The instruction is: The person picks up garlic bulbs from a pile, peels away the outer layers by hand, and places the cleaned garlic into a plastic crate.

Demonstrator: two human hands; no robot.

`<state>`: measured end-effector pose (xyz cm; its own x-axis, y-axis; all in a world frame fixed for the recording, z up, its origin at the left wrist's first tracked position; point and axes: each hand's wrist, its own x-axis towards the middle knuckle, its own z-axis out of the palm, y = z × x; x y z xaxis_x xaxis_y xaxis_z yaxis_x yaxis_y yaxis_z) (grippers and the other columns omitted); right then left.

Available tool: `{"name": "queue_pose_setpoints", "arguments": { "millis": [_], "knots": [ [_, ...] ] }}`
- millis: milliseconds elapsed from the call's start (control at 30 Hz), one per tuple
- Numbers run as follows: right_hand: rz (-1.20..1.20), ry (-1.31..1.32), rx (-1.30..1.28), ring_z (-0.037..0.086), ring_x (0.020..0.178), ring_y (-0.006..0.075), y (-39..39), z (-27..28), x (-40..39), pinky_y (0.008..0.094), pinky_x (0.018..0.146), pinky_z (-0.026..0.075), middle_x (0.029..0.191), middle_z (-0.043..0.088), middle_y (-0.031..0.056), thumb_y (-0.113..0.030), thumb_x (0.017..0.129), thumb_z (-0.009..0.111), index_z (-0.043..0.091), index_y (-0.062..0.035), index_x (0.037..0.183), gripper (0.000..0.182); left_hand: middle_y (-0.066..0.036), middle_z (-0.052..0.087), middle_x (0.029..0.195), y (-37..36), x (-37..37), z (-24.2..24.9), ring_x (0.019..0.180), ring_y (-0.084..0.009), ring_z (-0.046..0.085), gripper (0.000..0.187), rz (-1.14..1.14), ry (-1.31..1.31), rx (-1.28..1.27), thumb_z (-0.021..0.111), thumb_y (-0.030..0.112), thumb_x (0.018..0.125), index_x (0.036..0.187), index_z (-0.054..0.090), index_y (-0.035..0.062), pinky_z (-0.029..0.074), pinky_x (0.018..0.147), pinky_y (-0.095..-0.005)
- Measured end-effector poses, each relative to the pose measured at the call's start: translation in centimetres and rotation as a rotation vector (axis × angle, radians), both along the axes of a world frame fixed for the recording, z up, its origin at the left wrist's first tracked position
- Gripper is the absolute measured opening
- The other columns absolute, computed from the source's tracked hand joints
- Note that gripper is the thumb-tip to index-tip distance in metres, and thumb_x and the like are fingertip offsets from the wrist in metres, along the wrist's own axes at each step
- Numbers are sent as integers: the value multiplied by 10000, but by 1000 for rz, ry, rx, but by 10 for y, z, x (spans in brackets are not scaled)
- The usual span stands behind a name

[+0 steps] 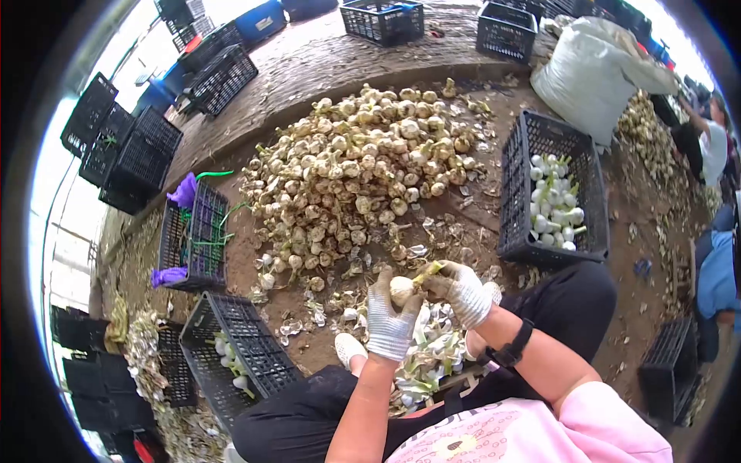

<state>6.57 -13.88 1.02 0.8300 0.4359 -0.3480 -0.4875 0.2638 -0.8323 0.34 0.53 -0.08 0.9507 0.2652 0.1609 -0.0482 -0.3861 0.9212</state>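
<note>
- The bare brown dirt ground (641, 231) carries everything; the widest open strip runs down its right side, between the right-hand crate and the people at the far right edge.
- A broad heap of unpeeled, dirt-stained garlic bulbs (363, 166) fills the middle of the ground ahead of the person, reaching back to the curved brick kerb (309, 69).
- A bulging white woven sack (594, 69) sits at the far right corner, with another person (706, 143) bent just beside it.
- A black plastic crate holding peeled white garlic (552, 189) stands right of the heap, close to the person's right knee.
- A second black plastic crate with a few white bulbs (239, 351) lies tilted by the left knee; another with purple cloth and green ties (193, 231) stands behind it, narrowing the left side.
- Loose papery garlic skins (428, 359) pile between the person's legs, below the hands.
- The left hand in a white knit glove (390, 316) has its fingers wrapped around a pale garlic bulb (401, 289), held above the skins, near the heap's front edge.
- The right hand in a white knit glove (459, 289) pinches the bulb's green-yellow stalk (427, 272) with closed fingers.
</note>
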Motion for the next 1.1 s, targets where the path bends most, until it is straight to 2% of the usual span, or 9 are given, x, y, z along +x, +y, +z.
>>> {"name": "queue_pose_setpoints", "arguments": {
  "millis": [33,133,167,267,400,700,833,1033,1100],
  "knots": [
    [16,2,11,532,693,73,-3,-1,2,214,603,434,842,610,8,-143,817,631,592,-28,976,200,-137,493,1070,-3,-2,5,927,-228,528,571,-15,-14,-54,716,195,741,1193,442,-22,452,819,-319],
    [45,85,-1,531,695,74,-5,13,-3,214,610,439,837,607,6,-135,806,642,592,-30,969,201,-179,453,1075,-2,-11,27,953,-279,515,677,-56,26,176,758,115,637,1207,421,-27,455,805,-334],
    [49,92,11,531,721,81,-4,15,-4,230,658,452,817,579,8,-173,790,659,584,-26,949,230,-172,476,1046,-2,-13,30,910,-287,539,662,-31,-5,234,786,135,603,1155,452,-10,474,776,-344],
    [73,-25,68,560,753,87,-1,7,-11,226,664,470,853,611,15,-139,803,653,591,-33,974,211,-159,505,995,-12,-18,52,845,-306,563,617,6,-123,482,800,164,585,1090,478,15,491,738,-356],
    [72,92,144,573,781,109,-1,12,-12,244,689,482,861,614,31,-158,789,666,596,-29,962,227,-137,515,910,-21,-19,50,794,-311,541,621,80,-186,522,845,219,505,989,497,47,478,678,-375],
    [200,251,284,611,852,176,-4,-3,-13,300,744,514,967,619,73,-193,800,651,571,-17,1078,339,-145,514,956,-9,-21,47,824,-328,544,618,16,-192,738,827,206,502,1012,506,64,478,703,-404],
    [220,270,238,614,878,183,-7,-2,-14,303,745,527,986,615,89,-190,787,663,557,-19,1096,369,-153,522,982,-4,-22,42,852,-331,551,600,-58,-184,840,816,223,511,1015,530,69,478,709,-406],
    [259,302,269,620,857,189,-7,-13,-13,301,698,545,978,617,91,-154,770,670,555,-8,1081,363,-146,519,961,-4,-18,46,830,-313,549,640,-85,-144,661,843,206,447,962,498,50,475,726,-380],
    [267,293,285,620,853,187,-6,-17,-14,306,700,546,980,616,92,-138,768,668,559,-8,1075,351,-154,537,969,-1,-15,53,821,-315,562,601,-140,-82,530,836,206,483,960,510,38,479,714,-370]
  ]
}}
